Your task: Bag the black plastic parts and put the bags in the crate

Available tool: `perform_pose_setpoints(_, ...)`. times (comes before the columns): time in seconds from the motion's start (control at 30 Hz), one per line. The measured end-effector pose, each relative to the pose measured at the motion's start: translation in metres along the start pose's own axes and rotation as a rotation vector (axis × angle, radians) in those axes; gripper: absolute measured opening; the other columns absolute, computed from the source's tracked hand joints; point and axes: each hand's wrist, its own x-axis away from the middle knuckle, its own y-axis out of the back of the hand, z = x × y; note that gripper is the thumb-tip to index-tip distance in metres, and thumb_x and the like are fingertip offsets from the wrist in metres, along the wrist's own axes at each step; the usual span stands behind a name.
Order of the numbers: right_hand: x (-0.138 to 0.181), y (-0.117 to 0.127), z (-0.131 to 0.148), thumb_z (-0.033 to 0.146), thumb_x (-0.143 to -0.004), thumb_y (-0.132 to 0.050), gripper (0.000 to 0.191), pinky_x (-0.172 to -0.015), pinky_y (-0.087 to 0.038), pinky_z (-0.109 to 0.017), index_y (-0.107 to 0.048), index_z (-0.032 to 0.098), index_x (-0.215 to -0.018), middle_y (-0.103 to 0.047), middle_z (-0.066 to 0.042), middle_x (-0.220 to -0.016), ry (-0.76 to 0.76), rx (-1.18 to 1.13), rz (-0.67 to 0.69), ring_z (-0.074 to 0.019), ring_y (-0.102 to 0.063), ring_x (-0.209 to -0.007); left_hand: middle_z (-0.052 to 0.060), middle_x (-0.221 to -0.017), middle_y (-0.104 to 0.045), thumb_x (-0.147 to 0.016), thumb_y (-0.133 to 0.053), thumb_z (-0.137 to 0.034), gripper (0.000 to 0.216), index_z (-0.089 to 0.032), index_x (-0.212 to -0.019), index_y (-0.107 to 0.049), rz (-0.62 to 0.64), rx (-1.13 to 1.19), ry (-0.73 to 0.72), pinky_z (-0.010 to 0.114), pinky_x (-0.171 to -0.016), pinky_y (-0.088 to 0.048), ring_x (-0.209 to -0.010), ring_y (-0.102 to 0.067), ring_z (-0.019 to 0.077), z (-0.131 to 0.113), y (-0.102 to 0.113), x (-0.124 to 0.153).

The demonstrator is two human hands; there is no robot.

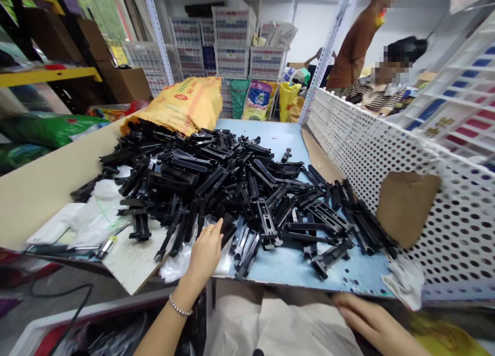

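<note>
A large heap of black plastic parts (pixel 232 191) covers the blue table top (pixel 294 268). My left hand (pixel 207 250) reaches onto the near edge of the heap, fingers curled round one black part (pixel 227 227). A bead bracelet (pixel 178 307) sits on that wrist. My right hand (pixel 371 320) lies below the table edge on a pale cloth sack (pixel 278 325), fingers stretched flat and holding nothing.
A yellow woven sack (pixel 181 106) spills parts at the back. White plastic bags (pixel 96 211) and a beige board (pixel 38 191) lie left. A white perforated panel (pixel 386 155) walls the right side. White crates (pixel 232 41) stack behind. Two people stand at the far right.
</note>
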Motion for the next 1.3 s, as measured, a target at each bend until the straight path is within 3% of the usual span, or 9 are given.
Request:
perform_pose_setpoints(0.2, -0.143, -0.083, 0.039, 0.015, -0.073, -0.071, 0.081, -0.112, -0.019, -0.065, -0.04, 0.034, -0.145, -0.032, -0.011, -0.154, 0.498, 0.3, -0.015, -0.0393, -0.021, -0.143, 0.012, -0.119, -0.062, -0.097, -0.04, -0.026, 0.042, -0.016, -0.136, -0.05, -0.295, 0.236, 0.046, 0.035, -0.098, -0.047, -0.11, -0.06, 0.0217, -0.009, 0.033, -0.066)
perform_pose_setpoints(0.37, -0.213, -0.091, 0.065, 0.033, -0.064, -0.083, 0.078, -0.112, -0.014, -0.064, -0.051, 0.03, -0.135, -0.034, -0.011, -0.154, 0.586, 0.321, 0.166, -0.0405, -0.018, -0.143, 0.015, -0.118, -0.061, -0.096, -0.04, -0.027, 0.045, -0.013, -0.138, -0.05, -0.523, -0.02, -0.061, 0.04, -0.102, -0.041, -0.112, -0.055, 0.0257, 0.005, 0.073, -0.173)
perform_pose_setpoints(0.53, -0.251, -0.084, 0.068, 0.041, -0.063, -0.083, 0.072, -0.11, -0.023, -0.058, -0.055, 0.027, -0.128, -0.035, -0.011, -0.152, 0.581, 0.271, 0.18, -0.0374, -0.026, -0.138, 0.018, -0.119, -0.061, -0.092, -0.044, -0.025, 0.044, -0.016, -0.133, -0.056, -0.312, -0.314, 0.034, 0.05, -0.096, -0.042, -0.113, -0.051, 0.0337, 0.051, 0.065, -0.24)
perform_pose_setpoints(0.63, -0.269, -0.087, 0.074, 0.035, -0.078, -0.069, 0.041, -0.107, -0.026, -0.055, -0.061, 0.027, -0.117, -0.048, -0.01, -0.138, 0.471, 0.216, 0.091, -0.0312, -0.037, -0.128, 0.019, -0.128, -0.058, -0.091, -0.044, -0.026, 0.041, -0.016, -0.128, -0.06, -0.186, -0.362, 0.02, 0.051, -0.1, -0.039, -0.121, -0.049, 0.0337, 0.074, 0.054, -0.25)
perform_pose_setpoints(0.77, -0.303, -0.079, 0.077, 0.022, -0.077, -0.062, 0.021, -0.102, -0.031, -0.049, -0.068, 0.024, -0.097, -0.06, -0.007, -0.107, 0.285, 0.054, 0.033, -0.0265, -0.046, -0.11, 0.019, -0.14, -0.05, -0.093, -0.039, -0.026, 0.044, -0.012, -0.131, -0.055, -0.167, -0.317, -0.038, 0.049, -0.107, -0.036, -0.129, -0.047, 0.0302, 0.075, 0.063, -0.236)
perform_pose_setpoints(0.9, -0.354, -0.057, 0.064, 0.022, -0.077, -0.057, 0.019, -0.093, -0.039, -0.042, -0.068, 0.022, -0.093, -0.06, -0.006, -0.098, 0.169, -0.096, 0.003, -0.025, -0.049, -0.1, 0.016, -0.127, -0.06, -0.093, -0.042, -0.035, 0.043, -0.013, -0.127, -0.056, -0.189, -0.122, -0.057, 0.044, -0.105, -0.04, -0.121, -0.053, 0.0275, 0.026, 0.062, -0.167)
perform_pose_setpoints(1.0, -0.389, -0.049, 0.054, 0.031, -0.091, -0.039, 0.031, -0.094, -0.039, -0.044, -0.064, 0.02, -0.106, -0.057, -0.009, -0.106, 0.038, -0.151, -0.076, -0.0258, -0.048, -0.105, 0.012, -0.116, -0.065, -0.088, -0.052, -0.045, 0.046, -0.019, -0.126, -0.057, 0.097, 0.005, -0.019, 0.04, -0.094, -0.048, -0.107, -0.06, 0.0261, -0.032, 0.029, -0.087)
perform_pose_setpoints(1.1, -0.409, -0.056, 0.054, 0.043, -0.097, -0.029, 0.044, -0.098, -0.035, -0.051, -0.058, 0.018, -0.119, -0.051, -0.013, -0.118, -0.064, -0.182, -0.118, -0.0301, -0.043, -0.114, 0.017, -0.137, -0.053, -0.07, -0.071, -0.054, 0.079, -0.02, -0.138, -0.048, 0.317, -0.075, 0.067, 0.052, -0.1, -0.042, -0.124, -0.048, 0.0378, -0.079, -0.013, -0.027)
perform_pose_setpoints(1.3, -0.409, -0.044, 0.055, 0.036, -0.092, -0.051, 0.041, -0.107, -0.032, -0.045, -0.056, 0.014, -0.125, -0.048, -0.014, -0.129, -0.015, -0.241, -0.036, -0.0269, -0.043, -0.123, 0.021, -0.151, -0.033, -0.076, -0.064, -0.036, 0.068, -0.018, -0.139, -0.046, 0.35, -0.211, 0.22, 0.055, -0.098, -0.039, -0.133, -0.032, 0.043, -0.091, -0.041, -0.02)
